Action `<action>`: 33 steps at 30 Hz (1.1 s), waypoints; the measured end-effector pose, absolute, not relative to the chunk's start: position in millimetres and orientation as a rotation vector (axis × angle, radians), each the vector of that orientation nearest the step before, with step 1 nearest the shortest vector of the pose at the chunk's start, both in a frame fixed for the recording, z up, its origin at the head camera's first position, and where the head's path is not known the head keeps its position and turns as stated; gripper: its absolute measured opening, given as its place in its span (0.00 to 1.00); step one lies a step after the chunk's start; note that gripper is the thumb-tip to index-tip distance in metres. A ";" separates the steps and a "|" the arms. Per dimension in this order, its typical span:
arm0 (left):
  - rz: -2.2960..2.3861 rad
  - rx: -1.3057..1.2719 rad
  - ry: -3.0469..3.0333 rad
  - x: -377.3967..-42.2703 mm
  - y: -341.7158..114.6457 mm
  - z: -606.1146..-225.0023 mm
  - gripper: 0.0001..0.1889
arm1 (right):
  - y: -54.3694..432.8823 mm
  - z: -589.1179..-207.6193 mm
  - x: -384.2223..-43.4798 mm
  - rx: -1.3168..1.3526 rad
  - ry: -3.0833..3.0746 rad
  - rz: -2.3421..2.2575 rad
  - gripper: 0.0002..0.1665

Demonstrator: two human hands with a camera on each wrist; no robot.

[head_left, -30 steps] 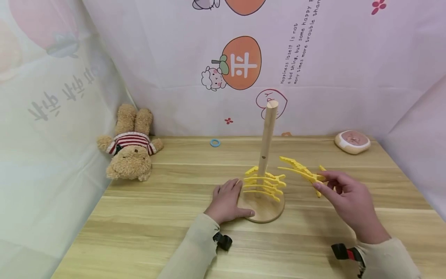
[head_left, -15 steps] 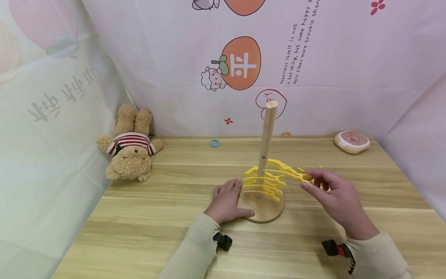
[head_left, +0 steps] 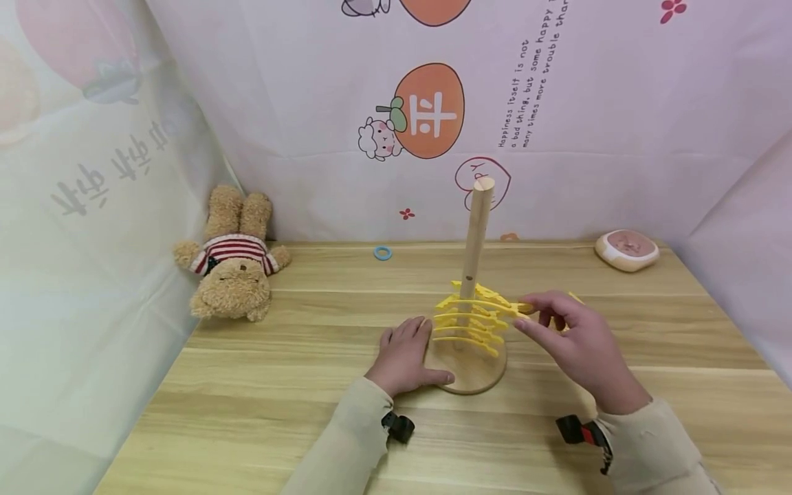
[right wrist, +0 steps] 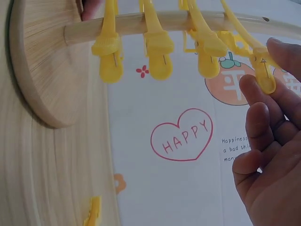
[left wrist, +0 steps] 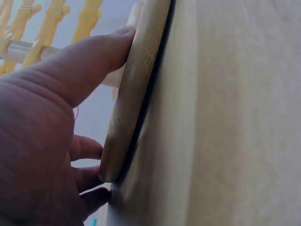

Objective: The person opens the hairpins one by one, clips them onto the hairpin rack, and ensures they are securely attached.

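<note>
A round wooden base (head_left: 473, 377) carries an upright wooden pole (head_left: 476, 234). Three yellow hair clips (right wrist: 160, 47) are clamped on the pole's lower part, one above another. My left hand (head_left: 402, 357) holds the left side of the base, thumb at its front edge and fingers along the rim. My right hand (head_left: 581, 344) pinches the handle end of another yellow alligator hair clip (right wrist: 261, 66) between thumb and fingertips. This clip lies across the pole just above the others, its two arms spread around the wood. Whether its arms press on the wood, I cannot tell.
Partly behind my right hand, another yellow clip (head_left: 576, 297) lies on the table (head_left: 260, 412). A teddy bear (head_left: 235, 268) is at the back left, a blue ring (head_left: 383, 253) near the back edge, and a round pink-and-white object (head_left: 628, 250) at the back right. Printed cloth surrounds the table.
My right hand has moved left with its clip, from beside the stand to the pole, bringing the clip's arms around it. The left hand has stayed on the base.
</note>
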State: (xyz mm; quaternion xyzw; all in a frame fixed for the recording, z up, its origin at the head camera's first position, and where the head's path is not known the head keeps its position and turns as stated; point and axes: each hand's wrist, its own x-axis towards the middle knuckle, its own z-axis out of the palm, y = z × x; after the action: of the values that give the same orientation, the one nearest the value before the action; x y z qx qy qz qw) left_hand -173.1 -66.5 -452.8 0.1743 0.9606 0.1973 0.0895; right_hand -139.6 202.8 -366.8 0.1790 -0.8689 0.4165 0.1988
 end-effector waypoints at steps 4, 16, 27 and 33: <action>0.561 0.532 2.867 -172.4 -65.4 -451.2 0.57 | 201.5 -366.0 -141.9 0.493 -2.467 1.142 0.12; 0.501 0.554 2.882 -170.5 -61.6 -446.8 0.57 | 187.6 -364.5 -146.9 0.535 -2.470 1.192 0.13; 0.486 0.553 2.881 -171.7 -62.9 -447.7 0.57 | 184.8 -366.0 -148.2 0.504 -2.486 1.205 0.13; 0.499 0.551 2.881 -171.3 -64.6 -447.0 0.57 | 184.2 -366.6 -150.0 0.475 -2.516 1.213 0.15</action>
State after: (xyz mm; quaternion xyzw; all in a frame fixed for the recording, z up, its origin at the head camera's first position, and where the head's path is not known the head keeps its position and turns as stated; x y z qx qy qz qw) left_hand -171.3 -64.6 -447.0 0.1846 0.9649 0.1672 0.0829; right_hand -150.0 184.2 -366.6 0.1656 -0.8775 0.4231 0.1534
